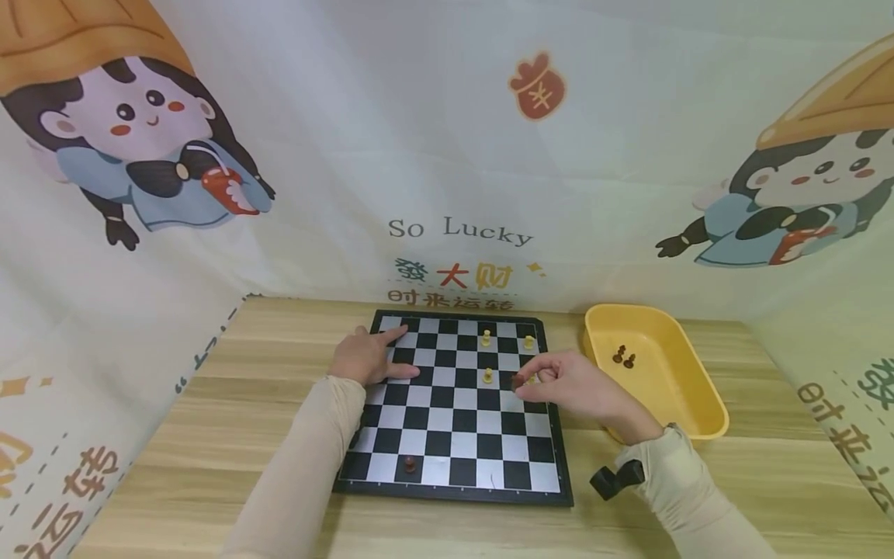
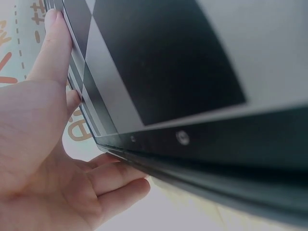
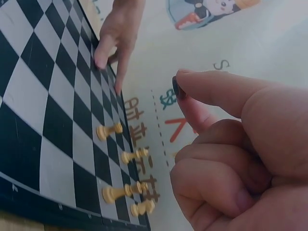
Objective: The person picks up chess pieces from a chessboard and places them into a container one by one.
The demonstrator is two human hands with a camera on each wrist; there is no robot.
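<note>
A black-and-white chessboard (image 1: 457, 493) lies on the wooden table. My left hand (image 1: 366, 357) grips its left edge, with thumb and index finger spread over the top squares and other fingers against the rim, as the left wrist view shows. Between thumb and index finger, my right hand (image 1: 569, 384) pinches a small dark brown chess piece (image 3: 178, 88) above the board's right side; its kind is mostly hidden. Several cream chess pieces stand nearby, including one cream piece (image 1: 487, 375) and another cream piece (image 1: 486, 338). One brown piece (image 1: 409, 463) sits near the front edge.
Right of the board is a yellow tray (image 1: 698, 388) holding two brown chess pieces (image 1: 624, 357). A printed cloth (image 1: 461, 155) hangs behind and around the table (image 1: 202, 458). A black device (image 1: 617, 479) is at my right wrist.
</note>
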